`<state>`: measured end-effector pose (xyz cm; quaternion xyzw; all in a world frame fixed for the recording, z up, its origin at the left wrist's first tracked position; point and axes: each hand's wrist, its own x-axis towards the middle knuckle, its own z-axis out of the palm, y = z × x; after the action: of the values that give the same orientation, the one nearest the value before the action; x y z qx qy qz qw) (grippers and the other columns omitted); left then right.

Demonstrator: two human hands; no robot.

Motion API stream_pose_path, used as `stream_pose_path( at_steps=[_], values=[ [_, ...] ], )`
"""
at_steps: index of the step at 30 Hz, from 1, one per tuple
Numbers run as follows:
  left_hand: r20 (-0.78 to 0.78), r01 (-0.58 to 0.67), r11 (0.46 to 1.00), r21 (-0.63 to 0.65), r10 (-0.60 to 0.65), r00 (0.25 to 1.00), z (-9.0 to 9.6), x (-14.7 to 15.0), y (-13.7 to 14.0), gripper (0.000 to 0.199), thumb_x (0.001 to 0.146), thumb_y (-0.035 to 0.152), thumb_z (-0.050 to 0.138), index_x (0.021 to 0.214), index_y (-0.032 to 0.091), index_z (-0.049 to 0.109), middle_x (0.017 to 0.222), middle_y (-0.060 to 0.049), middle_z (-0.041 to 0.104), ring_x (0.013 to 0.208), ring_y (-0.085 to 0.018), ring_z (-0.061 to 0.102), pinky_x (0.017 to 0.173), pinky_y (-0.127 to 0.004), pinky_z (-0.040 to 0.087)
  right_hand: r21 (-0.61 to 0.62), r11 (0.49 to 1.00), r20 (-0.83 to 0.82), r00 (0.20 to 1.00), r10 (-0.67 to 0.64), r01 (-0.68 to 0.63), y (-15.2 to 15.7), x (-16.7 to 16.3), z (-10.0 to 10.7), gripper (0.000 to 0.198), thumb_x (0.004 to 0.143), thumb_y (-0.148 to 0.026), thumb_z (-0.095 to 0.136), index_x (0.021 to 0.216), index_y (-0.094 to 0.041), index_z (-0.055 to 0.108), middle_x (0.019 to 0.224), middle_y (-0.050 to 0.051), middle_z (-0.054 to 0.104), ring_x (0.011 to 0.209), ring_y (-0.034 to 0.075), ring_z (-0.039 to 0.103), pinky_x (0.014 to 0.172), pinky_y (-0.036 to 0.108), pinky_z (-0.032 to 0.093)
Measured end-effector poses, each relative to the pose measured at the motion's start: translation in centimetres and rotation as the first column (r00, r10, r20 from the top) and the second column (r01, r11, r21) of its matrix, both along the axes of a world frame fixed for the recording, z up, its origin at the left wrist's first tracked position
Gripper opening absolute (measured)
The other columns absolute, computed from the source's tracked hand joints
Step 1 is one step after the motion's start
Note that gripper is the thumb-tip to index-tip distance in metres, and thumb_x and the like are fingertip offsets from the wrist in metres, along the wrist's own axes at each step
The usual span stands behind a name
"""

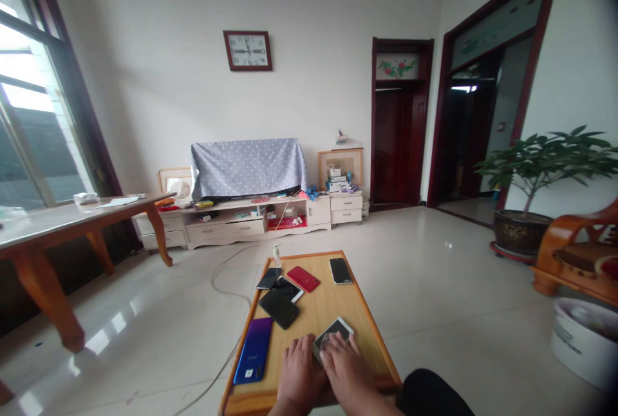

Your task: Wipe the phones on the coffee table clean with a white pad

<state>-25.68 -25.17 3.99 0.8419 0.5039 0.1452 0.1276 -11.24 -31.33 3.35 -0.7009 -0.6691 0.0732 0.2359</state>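
Observation:
A white-framed smartphone [344, 324] lies near the front of the small wooden table [333, 300], its dark screen up. My right hand [348, 368] rests over the screen, fingers spread and lying on it. At the phone's left edge, my left hand [300, 368] is curled with its fingers close together, seeming to grip that side; its thumb is hidden. Left of my hands is a blue-purple phone [253, 350], back up. Beyond it a black phone [280, 308] overlaps a white phone [288, 288], beside a dark phone [269, 278] and a red phone [303, 279].
Another phone [340, 270] lies at the table's far right, and a small pump bottle [277, 255] stands at the far left corner. A cable [240, 339] runs along the floor on the left. To the right are a white bucket [582, 339] and a potted plant [524, 232].

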Motion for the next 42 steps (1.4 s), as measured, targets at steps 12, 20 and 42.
stream_pose_path(
  at_steps=[12,20,42],
  values=[
    [0.03,-0.022,0.999,0.04,0.021,0.999,-0.6,0.3,-0.1,0.054,0.079,0.043,0.06,0.129,0.024,0.054,0.128,-0.007,0.063,0.122,-0.026,0.051,0.105,-0.036,0.032,0.029,0.992,0.015,0.993,-0.12,0.12,0.6,1.4,0.5,0.056,0.105,-0.043,0.021,0.127,-0.021,0.067,0.14,0.01,0.061,0.139,0.026,0.047,0.122,0.05,0.022],
    [-0.011,-0.006,1.0,0.012,0.006,1.0,-0.5,0.1,0.1,0.046,0.085,0.031,0.05,0.131,0.026,0.051,0.13,-0.006,0.063,0.122,-0.023,0.052,0.104,-0.034,0.032,0.02,1.0,-0.009,1.0,0.007,-0.007,0.1,-1.1,-0.2,0.052,0.104,-0.045,0.027,0.137,-0.024,0.061,0.143,0.007,0.058,0.139,0.027,0.046,0.121,0.049,0.026],
    [-0.002,-0.025,0.999,-0.022,0.025,1.0,-0.7,0.3,0.2,0.064,0.087,0.042,0.05,0.146,0.019,0.039,0.141,-0.011,0.058,0.129,-0.024,0.05,0.108,-0.035,0.029,0.007,1.0,-0.038,0.999,-0.019,0.02,1.0,-0.5,1.0,0.049,0.104,-0.04,0.026,0.135,-0.026,0.061,0.145,0.007,0.057,0.141,0.025,0.044,0.122,0.052,0.017]
  ],
)
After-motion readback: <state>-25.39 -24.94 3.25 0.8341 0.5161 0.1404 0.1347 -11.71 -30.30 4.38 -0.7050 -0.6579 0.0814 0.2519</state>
